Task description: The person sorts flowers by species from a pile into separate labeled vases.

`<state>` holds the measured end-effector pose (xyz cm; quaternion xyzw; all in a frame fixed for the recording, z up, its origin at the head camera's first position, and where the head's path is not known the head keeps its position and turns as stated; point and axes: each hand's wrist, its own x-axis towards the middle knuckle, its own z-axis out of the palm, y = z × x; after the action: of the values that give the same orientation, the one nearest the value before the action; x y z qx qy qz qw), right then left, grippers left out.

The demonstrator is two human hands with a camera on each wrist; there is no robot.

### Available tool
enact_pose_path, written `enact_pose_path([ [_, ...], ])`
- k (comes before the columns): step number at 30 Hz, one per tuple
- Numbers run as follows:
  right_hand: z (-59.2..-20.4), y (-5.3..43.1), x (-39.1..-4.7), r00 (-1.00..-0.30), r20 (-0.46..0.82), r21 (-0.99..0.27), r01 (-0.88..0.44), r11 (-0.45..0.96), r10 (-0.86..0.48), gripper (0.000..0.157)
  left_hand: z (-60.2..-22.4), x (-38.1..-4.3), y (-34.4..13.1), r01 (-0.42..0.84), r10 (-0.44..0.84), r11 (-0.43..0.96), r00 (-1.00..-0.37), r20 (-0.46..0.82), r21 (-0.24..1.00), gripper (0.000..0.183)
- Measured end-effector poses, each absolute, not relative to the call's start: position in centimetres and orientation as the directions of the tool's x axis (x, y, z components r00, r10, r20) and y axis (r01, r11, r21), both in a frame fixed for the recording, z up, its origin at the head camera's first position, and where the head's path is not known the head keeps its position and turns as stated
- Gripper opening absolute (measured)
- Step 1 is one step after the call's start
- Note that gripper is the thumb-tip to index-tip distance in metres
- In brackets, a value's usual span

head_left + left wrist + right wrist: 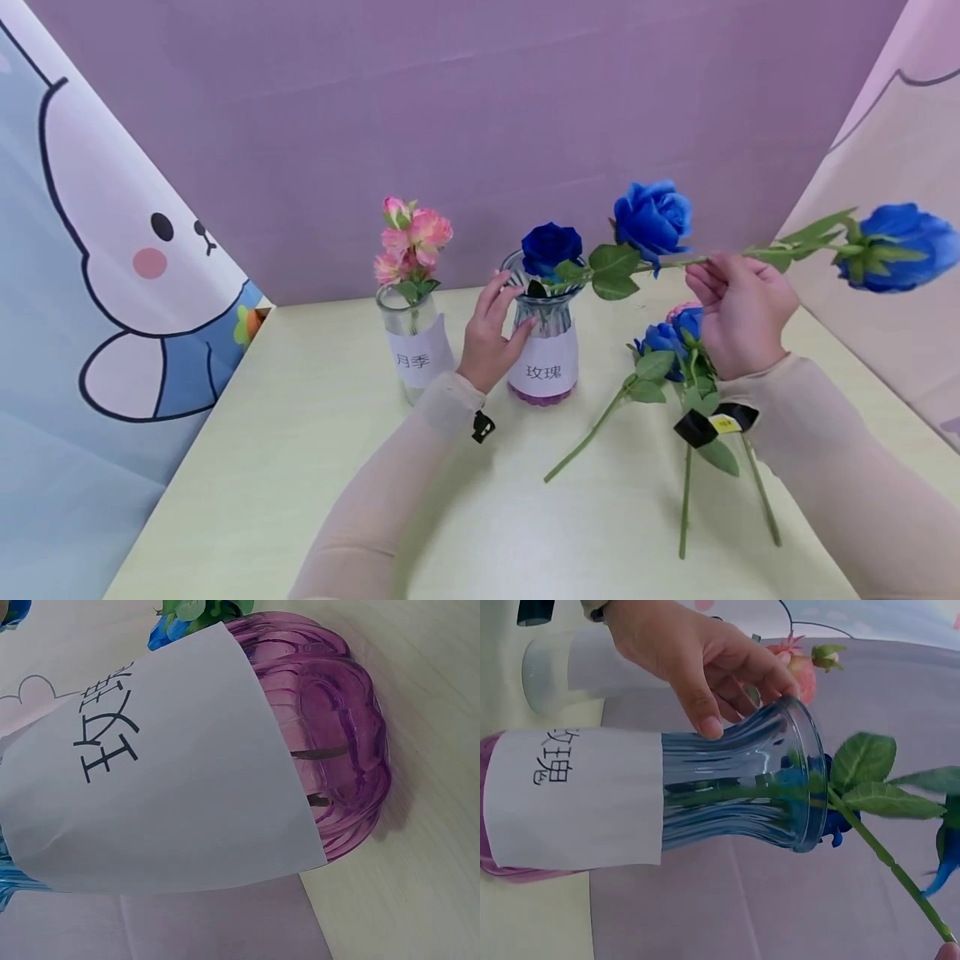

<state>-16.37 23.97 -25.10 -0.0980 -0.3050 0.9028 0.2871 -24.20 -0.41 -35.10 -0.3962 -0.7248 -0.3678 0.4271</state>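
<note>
My left hand (491, 333) is at the left side of a glass vase (543, 315) with a white label. In the right wrist view, its thumb (705, 712) is against the vase's neck and its fingertips are at the rim. My right hand (738, 308) pinches the green stem of a blue rose (896, 247), which lies nearly level, bloom to the right. The stem's other end runs left to the vase mouth. A dark blue rose (551, 248) sits at the mouth. Another blue rose (652, 218) shows above the stem, between vase and right hand.
A clear glass vase (411, 367) with pink flowers (412, 237) and a white label stands left of the left hand. Several blue roses (663, 342) lie on the pale table (247, 467) beneath the right wrist. A purple cloth (480, 125) hangs behind.
</note>
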Motion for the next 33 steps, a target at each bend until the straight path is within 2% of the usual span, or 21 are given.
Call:
enact_pose_path([
  [5,-24.3,23.2,-16.9,-0.811,0.083,-0.64,-0.489,-0.593,0.578,0.015,-35.2,-24.1,-0.4,0.884,0.261,0.421,-0.331,0.907,0.202,0.045],
  [9,-23.6,22.3,-17.3,-0.777,0.161,-0.669,-0.539,-0.512,0.608,0.015,-35.2,-24.0,-0.4,0.886,0.258,0.416,-0.33,0.908,0.204,0.045],
  [15,-23.6,20.6,-17.9,-0.704,0.266,-0.749,-0.582,-0.318,0.659,0.018,-35.1,-24.0,-0.4,0.889,0.252,0.412,-0.323,0.912,0.201,0.046],
  [20,-24.4,19.4,-18.6,-0.671,0.335,-0.809,-0.565,-0.164,0.661,0.025,-35.2,-24.0,-0.3,0.892,0.251,0.409,-0.315,0.915,0.195,0.047],
  [26,-25.6,18.6,-19.6,-0.682,0.45,-0.841,-0.541,0.015,0.577,0.032,-35.3,-24.1,-0.2,0.897,0.247,0.4,-0.3,0.921,0.185,0.047],
  [31,-26.7,18.2,-20.1,-0.686,0.562,-0.823,-0.523,0.223,0.463,0.02,-35.4,-23.9,-0.3,0.895,0.254,0.402,-0.31,0.916,0.191,0.045],
  [33,-27.2,18.2,-20.3,-0.663,0.622,-0.78,-0.571,0.257,0.416,0.014,-35.4,-23.8,-0.3,0.895,0.259,0.401,-0.313,0.914,0.192,0.046],
])
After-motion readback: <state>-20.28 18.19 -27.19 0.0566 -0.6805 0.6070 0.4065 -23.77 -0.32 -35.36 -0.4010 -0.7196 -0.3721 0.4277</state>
